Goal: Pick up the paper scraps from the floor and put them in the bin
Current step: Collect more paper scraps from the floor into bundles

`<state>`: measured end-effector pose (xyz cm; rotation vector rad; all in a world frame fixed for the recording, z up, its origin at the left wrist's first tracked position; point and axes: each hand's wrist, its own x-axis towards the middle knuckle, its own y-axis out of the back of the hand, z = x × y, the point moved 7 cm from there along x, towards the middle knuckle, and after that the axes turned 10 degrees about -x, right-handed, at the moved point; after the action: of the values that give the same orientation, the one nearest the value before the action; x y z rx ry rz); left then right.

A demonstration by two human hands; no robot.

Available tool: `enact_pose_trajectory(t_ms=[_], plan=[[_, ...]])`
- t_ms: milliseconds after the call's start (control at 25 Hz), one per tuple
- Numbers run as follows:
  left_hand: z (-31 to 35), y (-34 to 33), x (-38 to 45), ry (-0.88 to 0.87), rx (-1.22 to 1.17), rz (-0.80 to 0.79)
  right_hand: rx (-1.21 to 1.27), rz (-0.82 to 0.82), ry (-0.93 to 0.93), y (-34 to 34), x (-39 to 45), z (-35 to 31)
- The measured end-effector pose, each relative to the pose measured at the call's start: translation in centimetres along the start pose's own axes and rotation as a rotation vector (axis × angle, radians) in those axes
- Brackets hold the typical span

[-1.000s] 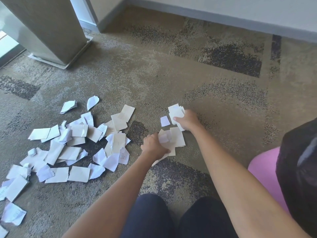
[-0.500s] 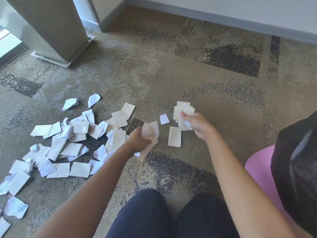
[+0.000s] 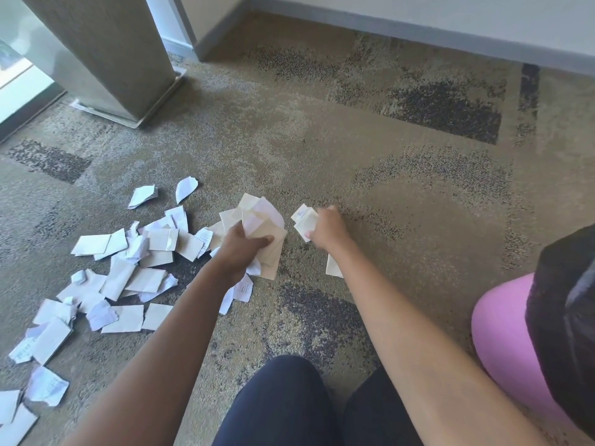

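Two fistfuls: our left hand (image 3: pixel 240 249) clutches a fan of paper scraps (image 3: pixel 264 226), our right hand (image 3: pixel 326 228) grips a smaller wad (image 3: pixel 304 220). More scraps (image 3: pixel 128 268) litter the carpet (image 3: pixel 354 149) at left; the pink bin (image 3: pixel 502 336) with black liner (image 3: pixel 566 310) stands at right.

left hand (image 3: pixel 240 249) — grips paper wad (image 3: pixel 264 226) | right hand (image 3: pixel 326 227) — grips scraps (image 3: pixel 304 220) | pink bin (image 3: pixel 502 336) right

the pink bin (image 3: pixel 502 342) runs off the right edge, its opening hidden under black plastic (image 3: pixel 566 304).
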<state>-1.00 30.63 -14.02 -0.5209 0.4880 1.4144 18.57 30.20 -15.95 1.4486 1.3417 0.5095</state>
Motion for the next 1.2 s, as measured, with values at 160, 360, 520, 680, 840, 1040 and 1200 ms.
enact_pose_trajectory(t_ms=[160, 360, 520, 680, 840, 1040, 1200], plan=[[-0.2, 0.1, 0.1, -0.015, -0.035, -0.011, 0.141, -0.015, -0.134, 0.5, -0.5, 1.5], [-1.0, -0.3, -1.2, -0.009, -0.056, -0.017, 0.009, 0.014, -0.341, -0.2, -4.4, 4.4], [-1.5, -1.7, -3.2, 0.011, -0.063, -0.059, 0.080, -0.026, -0.405, -2.2, -6.7, 4.6], [-0.1, -2.7, -5.0, -0.010, -0.093, -0.092, 0.114, 0.016, -0.395, -2.0, -8.4, 4.8], [0.8, -1.6, -7.2, -0.019, -0.067, -0.069, 0.278, -0.083, -0.455, -2.3, -10.7, 5.7], [2.3, -1.6, -10.9, -0.050, -0.143, -0.012, 0.544, 0.016, -0.436, 1.9, -14.5, 6.2], [4.3, -6.6, -14.9, -0.095, -0.173, -0.058, 0.669, 0.241, -0.298, 9.0, -17.7, 5.9]])
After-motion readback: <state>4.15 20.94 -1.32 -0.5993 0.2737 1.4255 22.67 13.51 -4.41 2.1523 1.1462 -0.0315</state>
